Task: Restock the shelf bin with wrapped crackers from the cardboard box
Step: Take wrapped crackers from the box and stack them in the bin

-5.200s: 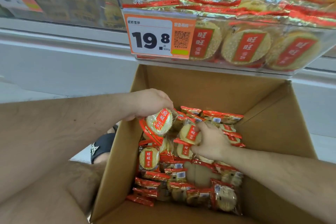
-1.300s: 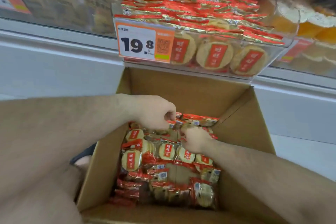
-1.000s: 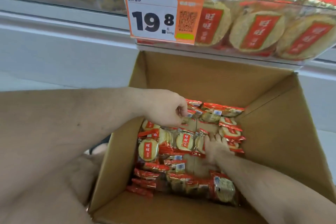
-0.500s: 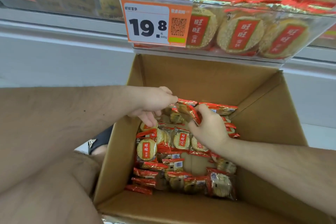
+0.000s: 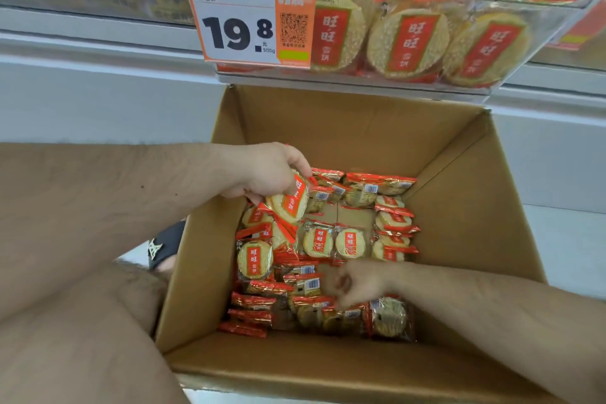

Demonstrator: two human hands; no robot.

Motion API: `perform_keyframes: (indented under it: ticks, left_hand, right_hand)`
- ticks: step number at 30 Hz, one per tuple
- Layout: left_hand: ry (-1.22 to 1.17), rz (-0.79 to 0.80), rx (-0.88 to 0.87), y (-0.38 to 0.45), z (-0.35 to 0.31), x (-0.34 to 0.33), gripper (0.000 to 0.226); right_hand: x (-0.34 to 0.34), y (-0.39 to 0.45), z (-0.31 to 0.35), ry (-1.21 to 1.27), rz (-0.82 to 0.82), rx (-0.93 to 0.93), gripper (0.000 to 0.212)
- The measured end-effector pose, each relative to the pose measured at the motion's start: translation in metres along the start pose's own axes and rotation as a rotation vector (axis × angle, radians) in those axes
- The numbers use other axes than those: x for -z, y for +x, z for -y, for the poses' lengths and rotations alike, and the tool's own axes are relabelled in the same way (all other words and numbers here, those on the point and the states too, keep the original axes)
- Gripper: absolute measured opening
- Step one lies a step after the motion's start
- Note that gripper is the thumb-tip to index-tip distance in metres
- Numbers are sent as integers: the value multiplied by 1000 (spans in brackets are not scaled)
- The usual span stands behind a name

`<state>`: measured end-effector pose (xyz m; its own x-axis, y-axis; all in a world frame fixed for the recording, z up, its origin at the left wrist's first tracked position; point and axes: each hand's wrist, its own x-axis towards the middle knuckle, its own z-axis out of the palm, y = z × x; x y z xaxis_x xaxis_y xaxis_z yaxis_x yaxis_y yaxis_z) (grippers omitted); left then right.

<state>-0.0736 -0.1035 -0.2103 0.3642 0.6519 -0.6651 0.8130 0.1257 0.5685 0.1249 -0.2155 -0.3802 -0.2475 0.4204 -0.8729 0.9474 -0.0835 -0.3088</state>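
Presently, item one: box [image 5: 344,128], cardboard, flaps open, set on the floor directly below the bin [image 5: 537,52], presumably so each packet travels only a short way upward; contents, wrapped crackers [image 5: 347,241] in red-and-foil packets, lying one layer deep along the left, far and near sides, with bare cardboard showing at the middle; judged well over half emptied.

Item two: bin, clear-fronted, on the shelf above; contents, the same crackers, three standing face-out against the front wall and more lying flat on top up to the rim; price tag [image 5: 249,18] clipped to its left front; judged close to full, though its back is out of view.

Item three: left hand [image 5: 269,174], over the box's far left corner, fingers curled round a small stack of crackers [image 5: 290,202], held clear of the layer; likely gathered several at once to save trips.

Item four: right hand [image 5: 355,279], low over the near packets, motion-blurred; fingers appear loosely curled, whether they hold a packet cannot be told; likely reaching for more.

Item five: black sandal [image 5: 160,244], on the floor left of the box, partly hidden by a knee.
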Motion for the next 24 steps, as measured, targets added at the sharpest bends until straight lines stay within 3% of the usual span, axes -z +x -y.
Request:
perform_keyframes:
  ticks: [2, 5, 11, 13, 16, 18, 20, 22, 24]
  left_hand:
    - [12, 20, 5, 0, 0, -1, 33]
    - [0, 31, 1, 1, 0, -2, 34]
    - [8, 47, -24, -8, -1, 4, 28]
    - [-31, 37, -43, -13, -4, 8, 19]
    - [-110, -26, -70, -19, -8, 15, 14]
    - [-154, -66, -72, -22, -10, 17, 21]
    - [-224, -80, -59, -25, -11, 18, 33]
    - [-331, -64, -58, -29, -13, 19, 47]
    - [-493, -9, -88, -30, -18, 18, 58]
  right_hand:
    - [-18, 10, -10, -166, 108, -43, 63]
    - [-32, 19, -19, -263, 50, -74, 16]
    - [21, -17, -10, -338, -128, -17, 20]
    - [48, -46, -3, -302, -275, 28, 11]
    - [81, -103, 9, -238, -631, 118, 25]
    - [91, -140, 18, -179, -948, 246, 31]
    - [91, -170, 29, -88, -1204, 438, 21]
    - [86, -187, 39, -81, -1355, 576, 8]
    - [83, -189, 48, -136, -1466, 671, 14]
